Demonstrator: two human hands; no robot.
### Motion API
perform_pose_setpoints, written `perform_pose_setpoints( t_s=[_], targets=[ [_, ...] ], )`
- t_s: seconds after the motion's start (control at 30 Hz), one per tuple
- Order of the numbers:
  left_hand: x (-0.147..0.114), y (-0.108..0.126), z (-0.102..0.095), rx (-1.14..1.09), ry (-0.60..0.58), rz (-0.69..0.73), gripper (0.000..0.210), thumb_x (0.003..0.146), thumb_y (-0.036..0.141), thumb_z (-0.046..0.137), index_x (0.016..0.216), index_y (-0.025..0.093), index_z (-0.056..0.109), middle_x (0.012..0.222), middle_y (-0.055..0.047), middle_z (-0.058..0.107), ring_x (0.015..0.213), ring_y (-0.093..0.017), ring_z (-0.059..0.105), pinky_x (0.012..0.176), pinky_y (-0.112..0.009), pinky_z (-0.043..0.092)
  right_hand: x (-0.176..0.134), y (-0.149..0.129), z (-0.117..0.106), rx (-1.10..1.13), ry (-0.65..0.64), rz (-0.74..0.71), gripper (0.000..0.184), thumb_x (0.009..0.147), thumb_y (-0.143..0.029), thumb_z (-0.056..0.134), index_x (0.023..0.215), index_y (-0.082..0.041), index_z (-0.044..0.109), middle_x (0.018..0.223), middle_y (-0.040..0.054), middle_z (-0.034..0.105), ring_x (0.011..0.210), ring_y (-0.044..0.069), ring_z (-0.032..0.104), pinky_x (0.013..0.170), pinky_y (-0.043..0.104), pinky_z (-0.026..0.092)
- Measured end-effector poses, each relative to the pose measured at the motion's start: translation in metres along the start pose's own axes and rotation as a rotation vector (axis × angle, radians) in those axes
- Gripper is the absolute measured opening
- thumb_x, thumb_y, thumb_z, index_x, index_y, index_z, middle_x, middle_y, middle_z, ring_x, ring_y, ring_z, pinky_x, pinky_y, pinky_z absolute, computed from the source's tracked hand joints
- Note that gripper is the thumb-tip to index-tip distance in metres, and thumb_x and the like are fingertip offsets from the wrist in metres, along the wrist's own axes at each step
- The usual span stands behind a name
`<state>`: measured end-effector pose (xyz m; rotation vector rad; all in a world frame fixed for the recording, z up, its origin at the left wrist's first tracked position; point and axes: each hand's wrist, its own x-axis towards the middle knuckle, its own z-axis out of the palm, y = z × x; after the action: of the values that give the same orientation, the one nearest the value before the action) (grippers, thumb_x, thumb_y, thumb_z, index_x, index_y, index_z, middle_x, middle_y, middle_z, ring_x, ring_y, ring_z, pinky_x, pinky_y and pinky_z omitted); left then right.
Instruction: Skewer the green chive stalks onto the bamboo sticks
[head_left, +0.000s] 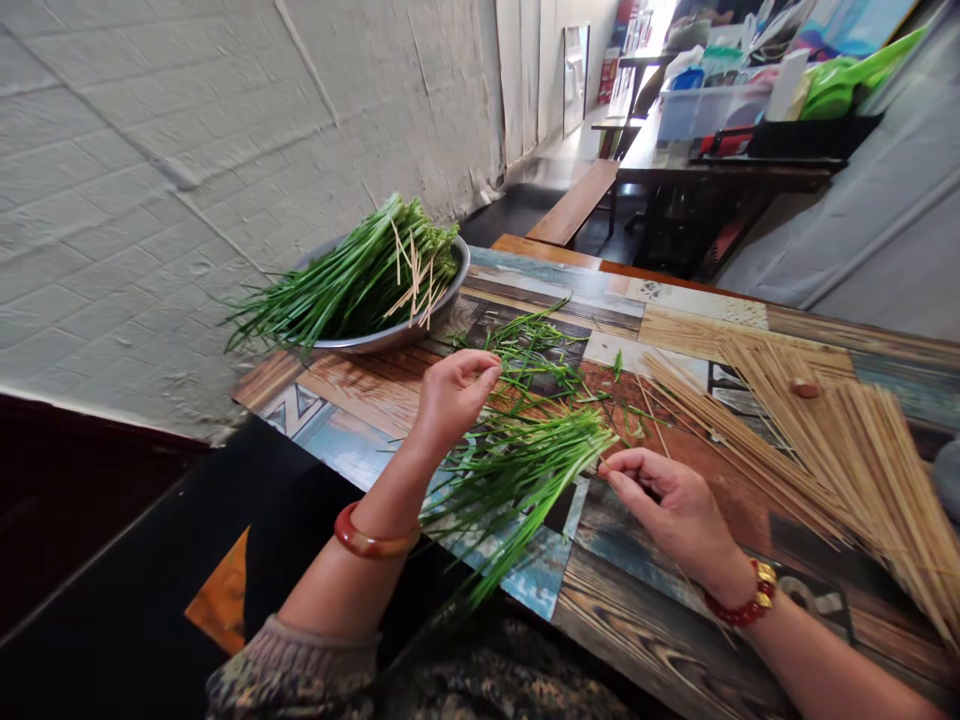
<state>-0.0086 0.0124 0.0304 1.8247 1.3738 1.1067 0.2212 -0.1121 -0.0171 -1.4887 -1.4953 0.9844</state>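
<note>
My right hand (pixel 667 505) pinches a thin bamboo skewer (pixel 705 605). One end shows at the fingertips, and the rest runs back under the hand toward the table edge. Just left of those fingertips lies a loose bunch of garlic chives (pixel 525 460), pale ends toward my right hand and green tips over the near edge. My left hand (pixel 459 395) is raised above the far side of this bunch, thumb and fingers pressed together. Whether anything thin is between them cannot be made out. Beyond it, chive scraps (pixel 540 350) are scattered on the table.
A metal basin (pixel 375 342) heaped with chives, several short sticks (pixel 416 280) on top, stands by the wall. Many bamboo skewers (pixel 862 460) are spread on the right of the patterned table (pixel 630 570). Farther back are a bench (pixel 577 203) and another table with a plastic bin (pixel 705 110).
</note>
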Motion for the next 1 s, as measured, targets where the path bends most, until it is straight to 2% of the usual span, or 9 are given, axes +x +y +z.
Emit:
perform_pose_setpoints(
  t_s=[0.07,0.1,0.17,0.27,0.33,0.4,1.0],
  targets=[
    [0.002,-0.002,-0.004,0.243,0.062,0.114,0.007,0.074,0.024,0.064,0.071,0.020,0.070,0.112,-0.008,0.066,0.108,-0.025,0.056,0.094,-0.041,0.041,0.000,0.000,0.000,0.004,-0.001,0.002,0.018,0.083,-0.033,0.055,0.084,-0.020,0.067,0.081,0.0056,0.071,0.071,0.018,0.064,0.061,0.027,0.049],
    [0.001,-0.001,-0.003,0.279,0.073,0.148,0.007,0.074,0.023,0.064,0.070,0.021,0.069,0.115,-0.007,0.065,0.110,-0.025,0.055,0.096,-0.042,0.040,0.000,0.000,0.000,0.006,-0.003,0.002,0.018,0.083,-0.033,0.055,0.085,-0.020,0.067,0.082,0.0059,0.071,0.072,0.018,0.064,0.061,0.027,0.049],
    [-0.003,0.004,0.002,0.166,0.014,0.128,0.009,0.075,0.025,0.064,0.070,0.020,0.069,0.101,-0.008,0.068,0.098,-0.022,0.059,0.089,-0.039,0.044,-0.001,0.000,-0.001,0.010,-0.004,0.002,0.018,0.083,-0.033,0.055,0.085,-0.020,0.067,0.082,0.0062,0.071,0.072,0.018,0.064,0.060,0.027,0.049],
    [-0.014,0.016,0.017,-0.231,-0.189,-0.089,0.016,0.075,0.030,0.063,0.073,0.016,0.069,0.069,-0.004,0.065,0.064,-0.014,0.059,0.063,-0.028,0.048,-0.002,-0.001,-0.001,0.019,-0.001,-0.006,0.018,0.083,-0.033,0.056,0.085,-0.020,0.067,0.081,0.0062,0.071,0.072,0.018,0.064,0.058,0.026,0.049],
    [-0.020,0.022,0.026,-0.437,-0.277,-0.231,0.019,0.073,0.032,0.065,0.074,0.014,0.068,0.061,-0.001,0.062,0.052,-0.010,0.052,0.052,-0.023,0.042,-0.003,-0.001,-0.002,0.018,-0.003,-0.017,0.017,0.083,-0.032,0.056,0.085,-0.020,0.067,0.081,0.0060,0.071,0.071,0.018,0.064,0.058,0.026,0.049],
    [-0.024,0.026,0.032,-0.546,-0.288,-0.299,0.021,0.070,0.033,0.069,0.074,0.013,0.068,0.059,0.000,0.060,0.049,-0.008,0.049,0.048,-0.021,0.038,-0.003,-0.001,-0.001,0.009,-0.009,-0.030,0.017,0.084,-0.032,0.055,0.086,-0.020,0.067,0.081,0.0060,0.071,0.071,0.017,0.064,0.060,0.026,0.049],
    [-0.028,0.022,0.036,-0.707,-0.349,-0.419,0.021,0.068,0.032,0.073,0.075,0.013,0.068,0.061,0.001,0.060,0.051,-0.006,0.047,0.049,-0.019,0.034,-0.004,0.000,-0.001,0.017,-0.047,-0.054,0.019,0.086,-0.032,0.053,0.091,-0.020,0.067,0.083,0.0056,0.070,0.066,0.015,0.061,0.059,0.025,0.049]
  ],
)
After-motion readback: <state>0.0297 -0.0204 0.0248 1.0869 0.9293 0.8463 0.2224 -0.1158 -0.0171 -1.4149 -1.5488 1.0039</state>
